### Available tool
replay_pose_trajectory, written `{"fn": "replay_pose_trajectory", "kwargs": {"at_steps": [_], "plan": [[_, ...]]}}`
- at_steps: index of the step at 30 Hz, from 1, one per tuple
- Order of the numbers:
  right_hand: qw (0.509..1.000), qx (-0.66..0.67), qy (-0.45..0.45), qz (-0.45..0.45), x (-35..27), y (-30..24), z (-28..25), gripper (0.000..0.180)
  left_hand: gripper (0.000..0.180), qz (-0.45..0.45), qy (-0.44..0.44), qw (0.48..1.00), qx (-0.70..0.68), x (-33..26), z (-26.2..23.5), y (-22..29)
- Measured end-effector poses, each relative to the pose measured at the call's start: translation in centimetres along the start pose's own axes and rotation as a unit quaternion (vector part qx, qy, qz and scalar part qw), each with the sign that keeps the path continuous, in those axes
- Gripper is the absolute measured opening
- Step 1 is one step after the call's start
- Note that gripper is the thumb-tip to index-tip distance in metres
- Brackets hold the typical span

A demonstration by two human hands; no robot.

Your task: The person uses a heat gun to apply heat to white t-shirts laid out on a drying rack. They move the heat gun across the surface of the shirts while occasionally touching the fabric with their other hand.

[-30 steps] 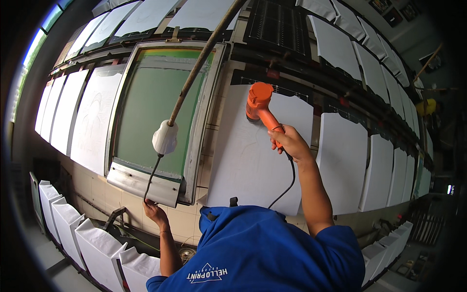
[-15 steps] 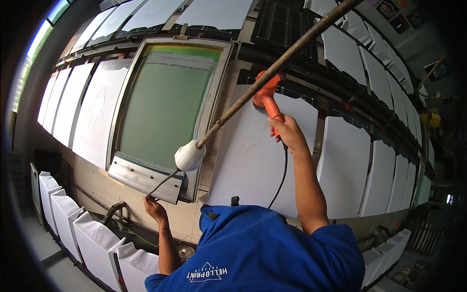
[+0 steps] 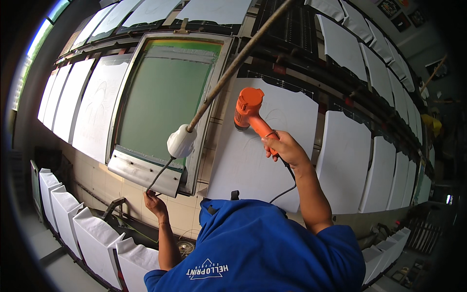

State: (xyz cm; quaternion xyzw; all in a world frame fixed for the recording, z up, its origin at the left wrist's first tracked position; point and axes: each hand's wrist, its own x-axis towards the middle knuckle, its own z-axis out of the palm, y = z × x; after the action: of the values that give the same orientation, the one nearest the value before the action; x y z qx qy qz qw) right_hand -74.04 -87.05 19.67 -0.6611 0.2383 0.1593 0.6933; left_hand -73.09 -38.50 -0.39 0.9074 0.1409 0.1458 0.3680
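An orange heat gun [image 3: 250,103] is in my right hand [image 3: 287,147], whose fingers wrap round its handle. Its dark nozzle points down over a white fabric piece [image 3: 272,170] with faint curved outlines. From the handle a black cable runs back towards my body. With closed fingers, my left hand [image 3: 156,204] grips the lower end of a thin dark rod or cord [image 3: 161,174]. That leads up to a white rounded piece [image 3: 181,141] on the end of a long brown pole [image 3: 233,68], which slants across the view.
Left of the heat gun lies a metal-framed printing screen [image 3: 163,102] with green mesh. A metal bar [image 3: 143,173] crosses its near end. Rows of white fabric-covered boards [image 3: 343,165] stretch to both sides. More white boards [image 3: 97,233] stand behind me at lower left.
The heat gun in my right hand has moved left and closer to me over the white fabric. The pole and its white end have shifted slightly left and up in view.
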Motion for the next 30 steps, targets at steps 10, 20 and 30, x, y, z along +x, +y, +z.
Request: {"fn": "replay_pose_trajectory", "kwargs": {"at_steps": [10,20,30], "plan": [[0.999,-0.043,0.022,0.001,-1.5,0.7,-2.0,0.031,0.024,0.028,-0.012,0.999,0.018,-2.9,-0.1,-0.5],[0.992,0.003,0.116,-0.051,-0.5,1.9,-7.3,0.031,0.025,0.046,-0.058,0.993,0.090,-5.7,-1.5,0.0],[0.991,0.042,0.116,-0.056,-0.2,1.9,-9.2,0.035,0.023,0.045,-0.041,0.994,0.090,-4.8,-1.7,-0.2]]}}
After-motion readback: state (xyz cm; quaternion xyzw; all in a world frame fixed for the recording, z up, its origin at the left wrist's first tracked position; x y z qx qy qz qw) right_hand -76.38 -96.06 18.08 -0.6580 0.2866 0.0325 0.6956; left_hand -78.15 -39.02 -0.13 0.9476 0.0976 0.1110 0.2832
